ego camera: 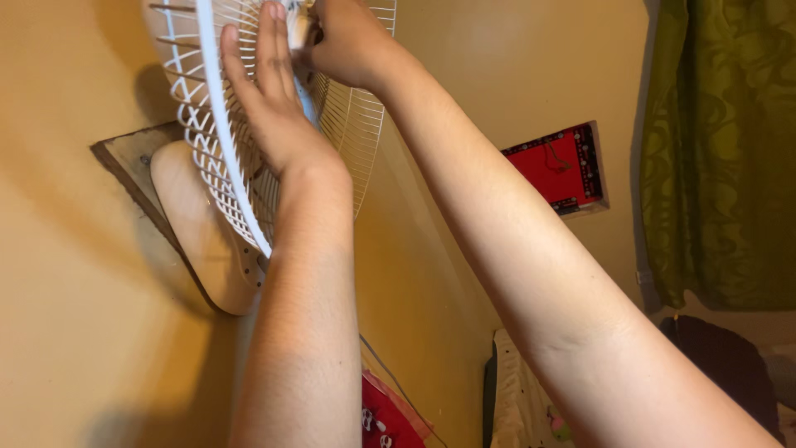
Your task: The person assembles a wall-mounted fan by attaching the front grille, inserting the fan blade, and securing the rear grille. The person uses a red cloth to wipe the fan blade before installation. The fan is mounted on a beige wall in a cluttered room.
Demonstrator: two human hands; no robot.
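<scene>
I reach up with both arms to a white wire fan guard (217,166) that hangs on the yellow wall (75,315). The fan sits on a beige base (203,249), and this base is fixed to a wooden board (124,158) on the wall.

My left hand (269,95) is flat and open, the fingers straight and close together, and it lies against the front rim of the guard. My right hand (348,41) is at the center of the guard, near the top edge of the view. Its fingers are curled and seem to pinch a small light part (300,29) there; what this part is I cannot tell.

Further to the right, a red panel (564,170) is set in the wall, and a green curtain (721,149) hangs beside it. Below my left arm I see something red with a white pattern (385,419).
</scene>
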